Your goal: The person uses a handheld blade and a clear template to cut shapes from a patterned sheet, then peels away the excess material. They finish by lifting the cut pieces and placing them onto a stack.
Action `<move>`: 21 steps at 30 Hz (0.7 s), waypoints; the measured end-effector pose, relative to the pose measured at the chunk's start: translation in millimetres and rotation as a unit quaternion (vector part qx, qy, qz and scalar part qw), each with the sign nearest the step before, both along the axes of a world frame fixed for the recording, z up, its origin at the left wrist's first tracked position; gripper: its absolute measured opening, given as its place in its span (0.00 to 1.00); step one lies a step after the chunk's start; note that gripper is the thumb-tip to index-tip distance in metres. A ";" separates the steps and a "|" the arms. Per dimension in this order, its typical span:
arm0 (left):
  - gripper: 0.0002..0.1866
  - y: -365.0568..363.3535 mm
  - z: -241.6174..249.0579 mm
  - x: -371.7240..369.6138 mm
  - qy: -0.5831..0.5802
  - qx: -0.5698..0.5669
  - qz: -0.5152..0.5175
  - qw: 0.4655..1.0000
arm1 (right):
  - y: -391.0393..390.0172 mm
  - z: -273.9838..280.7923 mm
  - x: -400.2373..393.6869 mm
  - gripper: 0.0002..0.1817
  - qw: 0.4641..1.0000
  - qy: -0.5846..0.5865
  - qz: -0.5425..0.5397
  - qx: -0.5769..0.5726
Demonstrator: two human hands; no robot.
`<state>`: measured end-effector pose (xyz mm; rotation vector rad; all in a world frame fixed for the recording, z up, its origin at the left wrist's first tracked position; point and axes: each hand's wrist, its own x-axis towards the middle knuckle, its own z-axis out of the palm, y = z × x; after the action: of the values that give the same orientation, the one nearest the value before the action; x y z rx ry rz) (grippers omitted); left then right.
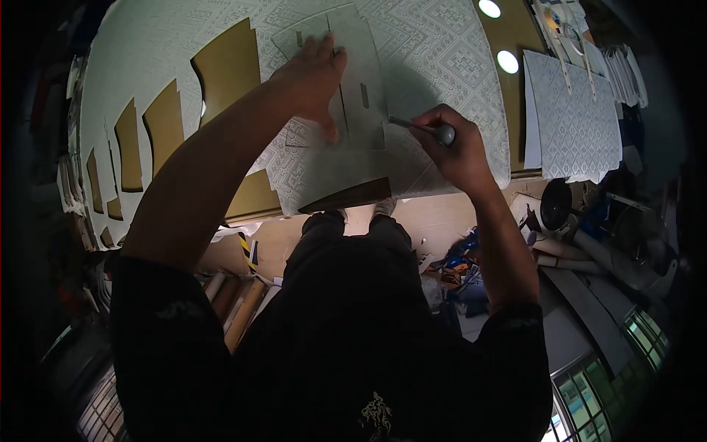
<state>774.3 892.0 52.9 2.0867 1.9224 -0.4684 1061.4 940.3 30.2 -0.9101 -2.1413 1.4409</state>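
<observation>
My left hand (313, 77) lies on a clear sheet template (359, 129) with its fingers spread, holding nothing. The template has small slots and dark lines, and it rests on pale fabric (442, 51) with a diamond pattern. In my right hand (460, 147) is a slim grey tool with a rounded end (445, 135), gripped between the fingers. Its tip meets the template's right edge, low down; the exact kind of tip is too small to tell. A dark curved opening (353, 195) shows in the fabric near the table's front edge.
Several curved cut-outs in the fabric at the left expose the brown table surface (228, 70). At the right lies a stack of patterned pieces (578, 118), with white straps (563, 62) above it. Rolls (243, 313) and scraps (464, 272) lie on the floor.
</observation>
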 end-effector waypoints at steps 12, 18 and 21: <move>0.77 2.6 -10.9 -5.7 -0.004 0.039 -0.019 0.999 | -61.3 0.0 -43.9 0.07 0.957 -0.060 -0.277 0.059; 0.81 4.5 -0.4 2.5 0.010 -0.018 0.011 1.000 | -74.5 -4.0 -50.6 0.08 0.943 -0.085 -0.304 0.108; 0.79 5.2 6.4 -0.3 -0.004 -0.015 0.022 1.000 | -67.7 -21.1 -63.7 0.09 0.937 -0.032 -0.321 0.134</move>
<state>774.0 897.2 59.3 2.0206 1.9402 -0.4747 997.8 872.6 9.1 -1.3855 -1.7664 0.7826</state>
